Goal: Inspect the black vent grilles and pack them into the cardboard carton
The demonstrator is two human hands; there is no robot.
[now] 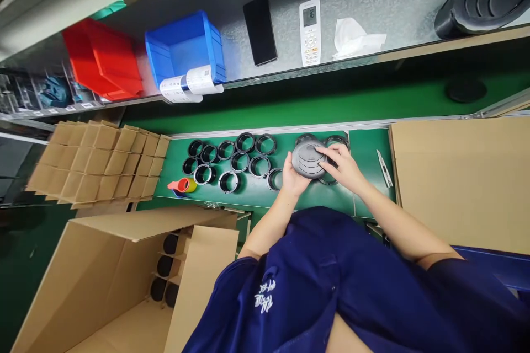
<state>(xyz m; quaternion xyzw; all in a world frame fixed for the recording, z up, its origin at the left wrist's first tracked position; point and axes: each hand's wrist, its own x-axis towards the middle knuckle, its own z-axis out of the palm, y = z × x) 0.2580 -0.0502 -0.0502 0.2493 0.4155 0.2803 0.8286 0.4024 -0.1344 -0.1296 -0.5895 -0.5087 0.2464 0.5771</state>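
Now the left grip [293, 177] clasps a grey disc [306, 164] the parted right grip [339, 164] touches.

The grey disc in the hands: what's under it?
The left hand shows at the edge of the grey disc, with black rings visible just beyond its rim. The disc's underside and the green table directly below are covered; anything attached there can't be seen.

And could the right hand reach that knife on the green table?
Probably yes: the knife lies uncovered near the right hand, though its fingers are touching the grey lid.
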